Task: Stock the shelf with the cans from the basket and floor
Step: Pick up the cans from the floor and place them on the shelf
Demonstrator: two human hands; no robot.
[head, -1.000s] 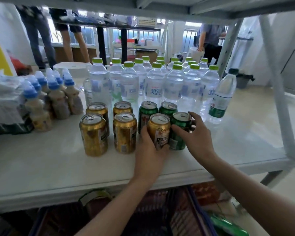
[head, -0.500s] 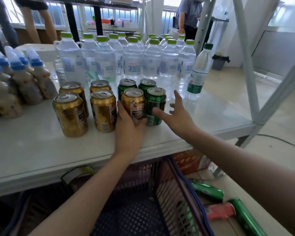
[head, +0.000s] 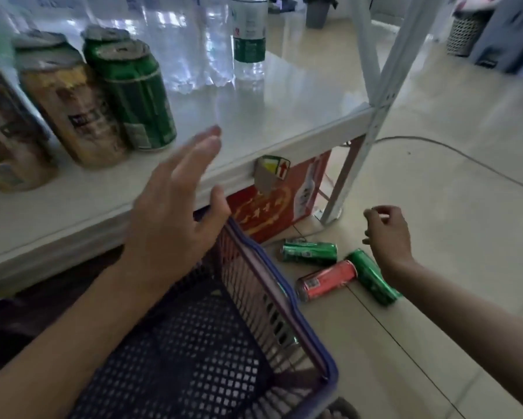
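My left hand (head: 175, 213) is spread flat and empty over the front edge of the white shelf (head: 284, 116). My right hand (head: 387, 234), fingers loosely curled around nothing, hangs above three cans lying on the floor: two green cans (head: 310, 252) (head: 372, 276) and a red can (head: 326, 279) between them. Gold cans (head: 73, 107) and a green can (head: 133, 92) stand on the shelf. The blue basket (head: 284, 285) sits below my left arm.
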